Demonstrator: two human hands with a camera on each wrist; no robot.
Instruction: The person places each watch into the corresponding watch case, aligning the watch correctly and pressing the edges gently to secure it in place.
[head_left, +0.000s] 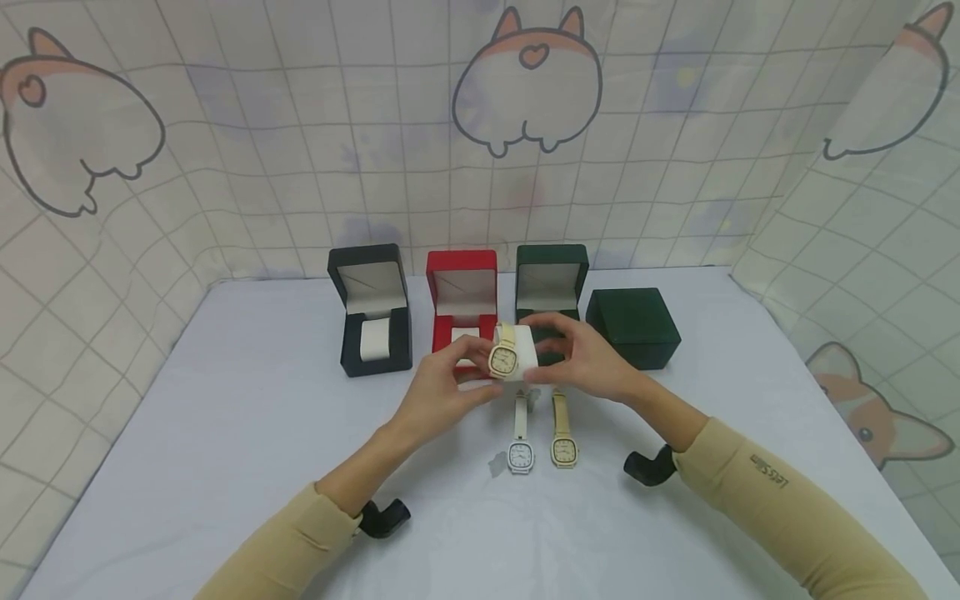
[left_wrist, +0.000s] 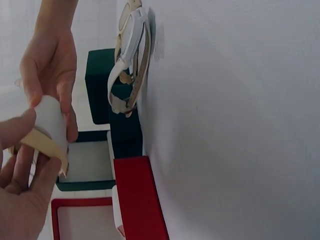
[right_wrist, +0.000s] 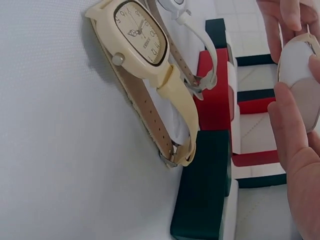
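Note:
A pale-yellow wristwatch (head_left: 503,360) is looped around one end of a white watch cushion (head_left: 528,354), held up above the table. My left hand (head_left: 438,390) pinches the watch between thumb and fingers, its strap (left_wrist: 44,144) lying across the cushion. From the other side, my right hand (head_left: 583,360) grips the cushion by its end. Below the hands, a white wristwatch (head_left: 521,454) and another yellow wristwatch (head_left: 564,450) lie side by side on the cloth. In the right wrist view the cushion's flat end (right_wrist: 300,75) shows between the fingers.
Behind the hands stand three open watch boxes: dark (head_left: 375,333), red (head_left: 462,265) and green (head_left: 552,257). White cushions sit in the dark and red ones; my right hand partly hides the green one's inside. A closed green box (head_left: 633,327) stands at the right.

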